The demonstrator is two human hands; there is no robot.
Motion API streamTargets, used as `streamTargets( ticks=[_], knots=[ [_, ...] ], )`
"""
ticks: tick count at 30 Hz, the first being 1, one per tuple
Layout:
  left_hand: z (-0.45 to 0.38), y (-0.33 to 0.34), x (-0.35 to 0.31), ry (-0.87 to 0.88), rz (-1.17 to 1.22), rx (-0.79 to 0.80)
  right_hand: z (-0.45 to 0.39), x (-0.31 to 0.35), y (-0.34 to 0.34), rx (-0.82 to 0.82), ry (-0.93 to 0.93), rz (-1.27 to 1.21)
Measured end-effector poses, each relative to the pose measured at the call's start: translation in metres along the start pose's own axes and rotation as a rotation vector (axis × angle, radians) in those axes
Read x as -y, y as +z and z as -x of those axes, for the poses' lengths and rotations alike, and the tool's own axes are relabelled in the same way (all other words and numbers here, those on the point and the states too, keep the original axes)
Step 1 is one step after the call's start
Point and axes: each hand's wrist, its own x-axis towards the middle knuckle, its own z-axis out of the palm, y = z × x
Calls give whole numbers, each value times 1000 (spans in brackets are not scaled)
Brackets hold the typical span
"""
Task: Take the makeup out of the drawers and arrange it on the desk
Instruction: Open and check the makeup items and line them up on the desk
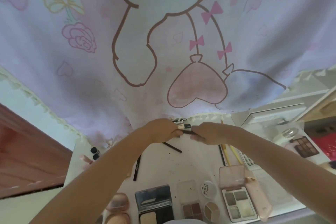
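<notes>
Both hands meet at the far edge of the white desk [190,162]. The left hand [160,131] curls around a bundle of slim makeup sticks [183,126], one beige with a black cap; the right hand [203,132] pinches a thin black pencil [188,132]. Nearer lie an open square compact [154,207], a glossy quad eyeshadow palette [236,202] and loose black liners [172,147]. The bundle's far ends blur under a fringed cartoon-print cloth [163,42].

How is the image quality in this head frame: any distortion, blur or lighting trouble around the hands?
Head view: strong wide-angle bending, the desk edges and cartoon curtain bow outward; soft throughout, so the pencils at the left hand and right hand smear together; daylight through the curtain is flat, with no harsh glare; the open palette is fairly legible.
</notes>
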Motion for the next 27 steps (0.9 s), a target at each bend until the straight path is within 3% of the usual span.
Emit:
streamTargets(
  ticks=[8, 19, 24, 27],
  knots=[
    [7, -49, 15, -25, -132, -258, -7, -5, -55, -318, 31, 152],
    [18, -54, 13, -61, -68, -252, -11, 4, -63, -313, 16, 109],
    [62, -45, 74, -308, 54, -252, 16, -35, -55, -321, 265, 97],
    [62, -46, 64, -258, 29, -226, 16, -10, -56, -377, 138, 75]
  ],
)
